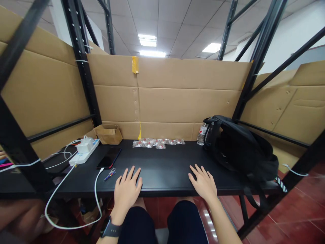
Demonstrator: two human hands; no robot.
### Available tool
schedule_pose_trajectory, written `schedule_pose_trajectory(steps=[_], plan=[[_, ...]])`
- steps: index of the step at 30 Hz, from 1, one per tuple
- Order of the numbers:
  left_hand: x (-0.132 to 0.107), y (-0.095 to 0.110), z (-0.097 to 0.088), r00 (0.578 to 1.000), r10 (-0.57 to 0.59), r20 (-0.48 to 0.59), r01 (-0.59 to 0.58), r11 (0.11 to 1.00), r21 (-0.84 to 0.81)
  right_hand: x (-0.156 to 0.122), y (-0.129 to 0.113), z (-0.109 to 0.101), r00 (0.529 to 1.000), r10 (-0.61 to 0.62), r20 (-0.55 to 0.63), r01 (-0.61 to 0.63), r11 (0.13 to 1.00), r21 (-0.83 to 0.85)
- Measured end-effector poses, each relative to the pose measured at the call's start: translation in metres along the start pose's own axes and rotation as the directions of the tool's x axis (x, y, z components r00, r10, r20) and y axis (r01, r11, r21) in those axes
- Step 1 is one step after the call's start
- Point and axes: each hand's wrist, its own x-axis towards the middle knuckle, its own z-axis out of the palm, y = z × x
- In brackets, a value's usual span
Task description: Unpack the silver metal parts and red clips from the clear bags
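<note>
My left hand (127, 188) lies palm down at the front edge of the black table (165, 169), fingers spread, holding nothing. Close to it on the left are a small keychain (110, 175) and a dark phone (109, 158) with a white cable (95, 186) plugged in. My right hand (203, 182) also rests flat on the front edge, its fingers apart and nothing in them. Beyond both hands, against the cardboard wall, lie several small clear packets (160, 145) with something reddish inside; their contents are too small to name.
A black backpack (236, 149) fills the table's right side, partly hiding a plastic bottle (201, 135). At the left stand a brown paper bag (108, 134) and a white power strip (85, 152). Cardboard panels (188, 105) and black metal posts (85, 67) enclose the table.
</note>
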Motion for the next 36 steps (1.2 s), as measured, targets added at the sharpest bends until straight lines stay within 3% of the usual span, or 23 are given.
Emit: schedule_pose_trajectory(steps=[7, 13, 16, 19, 21, 23, 26, 28, 31, 34, 36], plan=[[0.001, 0.001, -0.001, 1.0, -0.017, 0.0, 0.017, 1.0, 0.015, 0.002, 0.0, 0.001, 0.999, 0.011, -0.039, -0.01, 1.0, 0.02], [0.0, 0.009, 0.005, 0.999, 0.023, -0.041, -0.02, 0.997, 0.076, 0.017, -0.002, 0.008, 0.986, -0.122, 0.111, 0.113, 0.99, 0.081], [-0.004, 0.023, 0.01, 0.994, 0.098, -0.05, -0.094, 0.993, 0.077, 0.048, -0.036, -0.001, 0.949, -0.264, 0.171, 0.227, 0.951, 0.21], [-0.006, 0.03, 0.019, 0.986, 0.159, -0.049, -0.156, 0.986, 0.061, 0.094, -0.087, -0.011, 0.867, -0.481, 0.133, 0.428, 0.853, 0.299], [-0.005, 0.026, 0.028, 0.984, 0.17, -0.05, -0.167, 0.984, 0.054, 0.127, -0.116, -0.01, 0.856, -0.511, 0.084, 0.47, 0.835, 0.286], [-0.002, 0.016, 0.038, 0.986, 0.165, -0.04, -0.163, 0.986, 0.035, 0.156, -0.132, -0.001, 0.875, -0.482, 0.051, 0.457, 0.856, 0.244], [0.005, 0.002, 0.046, 0.984, 0.174, 0.041, -0.172, 0.984, -0.043, 0.187, -0.131, 0.019, 0.894, -0.448, 0.011, 0.432, 0.867, 0.25], [0.016, 0.002, 0.039, 0.98, 0.17, 0.106, -0.157, 0.981, -0.116, 0.198, -0.12, 0.031, 0.889, -0.457, 0.037, 0.426, 0.853, 0.301], [0.049, 0.024, 0.012, 0.979, 0.166, 0.121, -0.134, 0.961, -0.241, 0.202, -0.107, 0.043, 0.879, -0.476, -0.002, 0.452, 0.833, 0.319], [0.11, 0.058, -0.008, 0.955, 0.288, 0.07, -0.254, 0.917, -0.306, 0.199, -0.107, 0.047, 0.873, -0.487, -0.029, 0.467, 0.816, 0.341], [0.155, 0.074, -0.004, 0.93, 0.363, 0.055, -0.33, 0.892, -0.309, 0.197, -0.112, 0.048, 0.863, -0.506, -0.007, 0.473, 0.801, 0.366]])
